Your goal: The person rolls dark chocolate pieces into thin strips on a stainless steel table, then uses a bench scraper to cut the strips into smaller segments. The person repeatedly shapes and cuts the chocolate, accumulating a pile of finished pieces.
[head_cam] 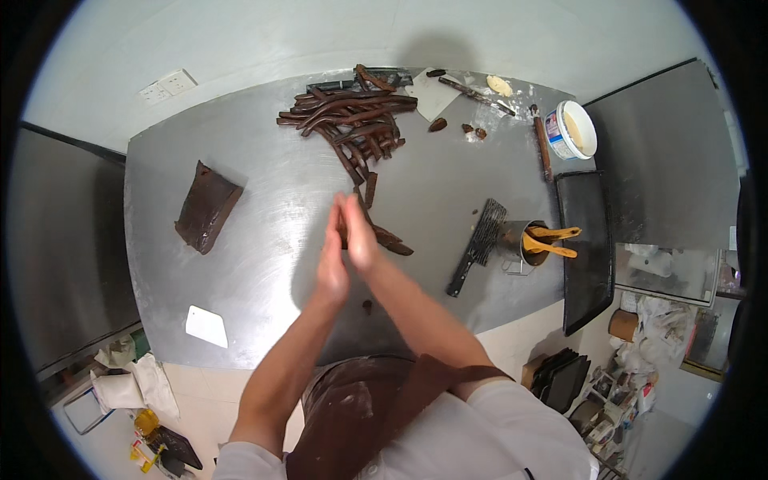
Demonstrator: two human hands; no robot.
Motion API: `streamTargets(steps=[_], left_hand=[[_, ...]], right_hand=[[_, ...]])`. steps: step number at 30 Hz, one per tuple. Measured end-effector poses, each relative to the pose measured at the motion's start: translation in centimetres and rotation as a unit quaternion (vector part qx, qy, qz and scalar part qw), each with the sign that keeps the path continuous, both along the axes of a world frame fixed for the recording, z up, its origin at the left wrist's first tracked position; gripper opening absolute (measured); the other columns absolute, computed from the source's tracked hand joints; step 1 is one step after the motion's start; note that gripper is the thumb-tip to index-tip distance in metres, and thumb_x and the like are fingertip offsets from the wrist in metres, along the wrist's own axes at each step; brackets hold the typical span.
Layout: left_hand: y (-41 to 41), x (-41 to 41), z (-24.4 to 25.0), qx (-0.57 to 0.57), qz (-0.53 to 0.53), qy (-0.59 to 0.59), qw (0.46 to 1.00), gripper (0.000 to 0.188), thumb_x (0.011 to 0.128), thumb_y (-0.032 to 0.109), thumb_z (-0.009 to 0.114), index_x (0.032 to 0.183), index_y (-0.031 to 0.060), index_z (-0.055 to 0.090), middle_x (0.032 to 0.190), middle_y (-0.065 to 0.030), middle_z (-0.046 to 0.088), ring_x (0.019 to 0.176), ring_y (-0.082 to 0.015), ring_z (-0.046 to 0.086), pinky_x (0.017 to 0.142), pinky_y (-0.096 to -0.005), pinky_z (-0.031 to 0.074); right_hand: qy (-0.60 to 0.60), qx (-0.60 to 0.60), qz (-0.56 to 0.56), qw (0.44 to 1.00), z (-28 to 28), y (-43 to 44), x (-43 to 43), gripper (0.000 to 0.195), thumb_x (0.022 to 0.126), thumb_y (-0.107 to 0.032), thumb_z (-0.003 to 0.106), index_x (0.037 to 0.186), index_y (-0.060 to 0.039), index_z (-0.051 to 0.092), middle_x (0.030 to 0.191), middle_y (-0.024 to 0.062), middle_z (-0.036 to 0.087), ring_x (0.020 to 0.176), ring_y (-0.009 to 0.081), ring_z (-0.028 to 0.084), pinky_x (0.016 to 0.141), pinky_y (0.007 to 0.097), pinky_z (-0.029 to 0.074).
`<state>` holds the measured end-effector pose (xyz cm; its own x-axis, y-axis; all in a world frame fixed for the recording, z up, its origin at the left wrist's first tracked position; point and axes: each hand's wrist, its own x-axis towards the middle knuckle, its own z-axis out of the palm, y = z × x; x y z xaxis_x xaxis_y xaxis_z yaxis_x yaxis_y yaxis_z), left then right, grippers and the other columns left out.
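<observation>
My left hand (333,255) and my right hand (360,234) are pressed palm to palm over the middle of the steel table (258,282). A sliver of a brown dough piece (344,235) shows between the palms; the rest of it is hidden. Just right of my hands lie cut brown dough strips (393,241), and another short strip (371,189) lies beyond the fingertips. Farther back, long rolled brown dough ropes (354,117) are heaped across each other. A thick brown dough slab (208,207) rests on the left of the table.
A black-handled cleaver (480,240) lies at right beside a metal cup (516,237) holding orange-handled tools. Behind them are a black tray (585,252) and a white tub (558,135). A white scraper (206,326) lies front left. The wall (270,42) bounds the back.
</observation>
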<state>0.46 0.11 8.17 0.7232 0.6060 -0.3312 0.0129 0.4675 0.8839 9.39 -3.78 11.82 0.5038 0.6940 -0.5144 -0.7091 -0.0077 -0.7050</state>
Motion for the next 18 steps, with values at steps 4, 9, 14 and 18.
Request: streamTargets(steps=[4, 9, 14, 18], left_hand=[[2.1, 0.3, 4.0, -0.067, 0.050, -0.009, 0.996, 0.075, 0.113, 0.056, 0.021, 0.168, 0.0056, 0.023, 0.176, -0.0100, 0.021, 0.163, -0.0276, 0.015, 0.132, -0.0418, 0.009], [1.1, -2.1, 4.0, -0.095, 0.019, -0.051, 0.994, 0.077, 0.113, 0.058, 0.019, 0.169, 0.0055, 0.018, 0.178, -0.0085, 0.015, 0.164, -0.0282, 0.009, 0.133, -0.0417, 0.006], [1.9, -2.2, 5.3, -0.160, 0.027, -0.047, 0.986, 0.080, 0.110, 0.064, 0.019, 0.171, 0.0133, 0.014, 0.178, -0.0090, 0.014, 0.164, -0.0289, 0.012, 0.132, -0.0442, 0.012], [3.1, -2.4, 4.9, -0.050, 0.032, 0.021, 0.998, 0.084, 0.108, 0.068, 0.018, 0.171, 0.0118, 0.016, 0.178, -0.0087, 0.014, 0.164, -0.0297, 0.009, 0.132, -0.0456, 0.008]], right_hand=[[-0.255, 0.109, 0.021, 0.961, -2.6, 0.0, -4.7, 0.073, 0.112, -0.053, 0.030, 0.158, 0.0037, 0.034, 0.161, 0.0243, 0.040, 0.151, 0.0336, 0.036, 0.126, 0.0445, 0.024], [-0.159, 0.018, 0.087, 0.983, 0.3, 1.0, -4.4, 0.089, 0.111, -0.059, 0.029, 0.166, 0.0062, 0.006, 0.175, 0.0272, 0.009, 0.163, 0.0357, 0.007, 0.132, 0.0446, 0.012], [-0.283, 0.024, 0.131, 0.950, -0.3, 0.4, -4.6, 0.084, 0.111, -0.055, 0.023, 0.166, 0.0070, 0.008, 0.174, 0.0291, 0.008, 0.163, 0.0390, 0.008, 0.132, 0.0472, 0.012], [-0.215, 0.058, 0.109, 0.969, -1.6, 0.8, -7.2, 0.086, 0.112, -0.058, 0.023, 0.167, 0.0056, 0.004, 0.176, 0.0232, 0.002, 0.164, 0.0323, 0.000, 0.133, 0.0447, 0.008]])
